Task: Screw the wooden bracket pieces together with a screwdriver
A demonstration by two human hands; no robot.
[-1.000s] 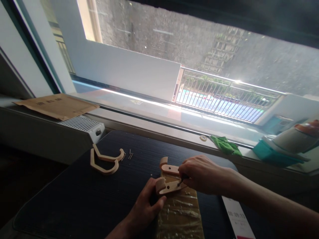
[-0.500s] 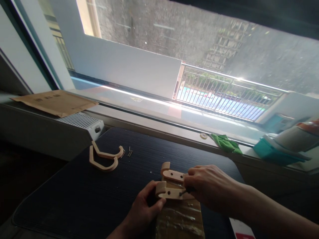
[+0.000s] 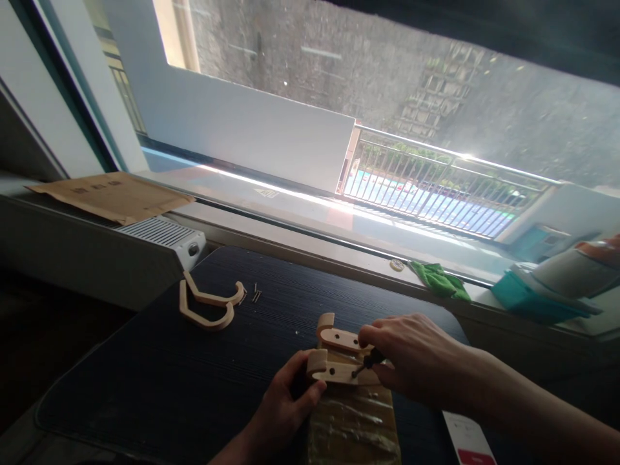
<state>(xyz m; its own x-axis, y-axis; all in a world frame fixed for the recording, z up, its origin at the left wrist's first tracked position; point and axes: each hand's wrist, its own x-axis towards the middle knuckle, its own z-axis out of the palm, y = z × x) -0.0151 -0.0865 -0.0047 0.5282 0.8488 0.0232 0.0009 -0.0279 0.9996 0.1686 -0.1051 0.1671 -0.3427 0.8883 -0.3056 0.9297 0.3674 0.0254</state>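
Note:
My right hand (image 3: 404, 352) is closed around the dark handle of a screwdriver (image 3: 372, 359). Its tip meets a hole in the nearer wooden hook (image 3: 341, 372), which lies on a tape-wrapped block (image 3: 353, 423). My left hand (image 3: 293, 397) grips this hook's curled end, thumb in front and fingers behind, against the block's left side. Just beyond it, a second wooden hook (image 3: 334, 336) with two dark holes lies on the same block, its right end hidden by my right hand.
Two loose wooden hooks (image 3: 208, 322) and several screws (image 3: 256, 295) lie on the dark table (image 3: 145, 374). A white and red card (image 3: 467, 439) is at the right. On the sill are a green cloth (image 3: 440, 282) and a tape roll (image 3: 396, 265); a brown envelope (image 3: 111, 197) rests on the radiator.
My right hand has rolled and lifted a little at the screwdriver, so more of the handle shows. My left hand keeps its hold on the hook. The whole view has shifted slightly.

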